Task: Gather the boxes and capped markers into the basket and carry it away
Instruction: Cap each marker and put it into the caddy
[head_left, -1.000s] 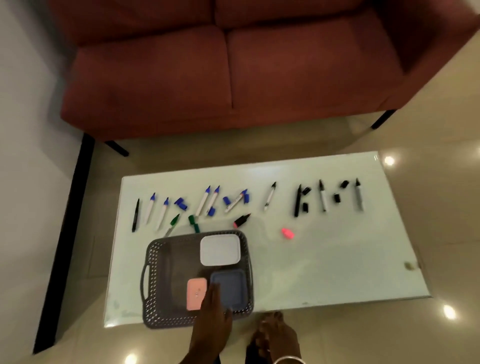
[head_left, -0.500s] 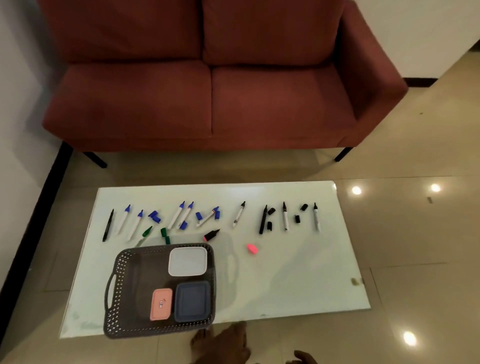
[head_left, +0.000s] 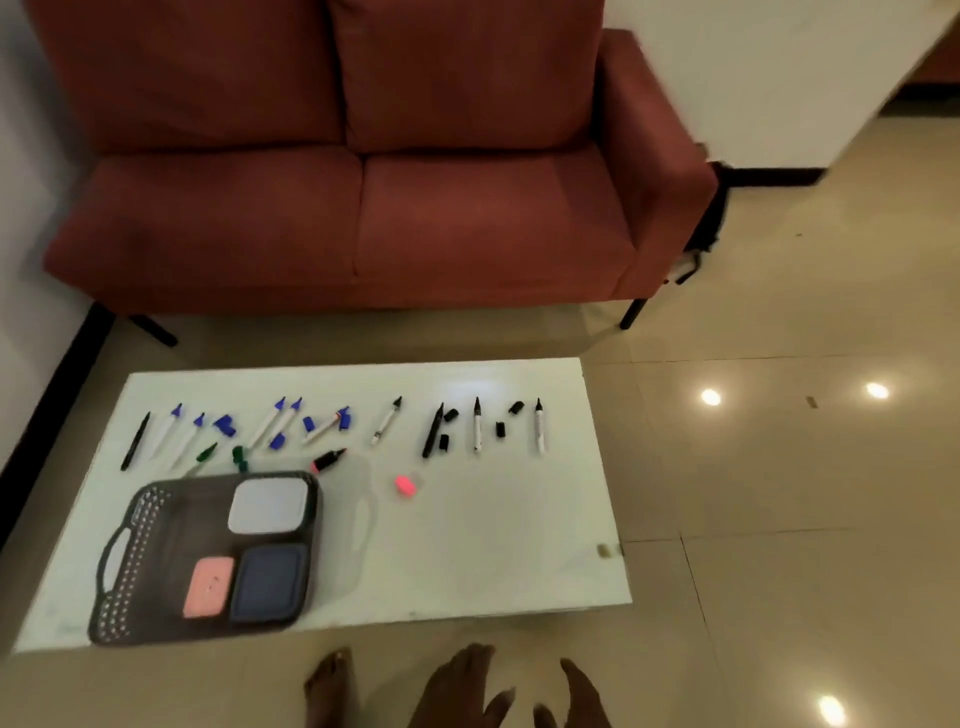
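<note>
A dark grey perforated basket (head_left: 130, 571) sits on the near left corner of the white table (head_left: 493, 545). Inside it lie a white box (head_left: 267, 505), a dark blue box (head_left: 267, 582) and a smaller pink box (head_left: 208, 587). Several uncapped markers lie in a row along the far side: blue-tipped ones (head_left: 275, 421) with loose blue caps (head_left: 225, 424), a green one (head_left: 205, 454), and black ones (head_left: 432, 431) with black caps (head_left: 500, 429). A pink cap (head_left: 405, 485) lies alone. My left hand (head_left: 457, 691) and my right hand (head_left: 582, 696) hang below the table's near edge, fingers spread, holding nothing.
A red two-seat sofa (head_left: 363, 218) stands behind the table. A bare foot (head_left: 327, 686) shows on the tiled floor by the near edge. A white wall with black skirting runs along the left, and open tiled floor (head_left: 779, 519) lies to the right.
My left hand has pulled back from the basket to below the table edge. My right hand has come into view beside it. The view has lifted and shifted right; nothing on the table moved.
</note>
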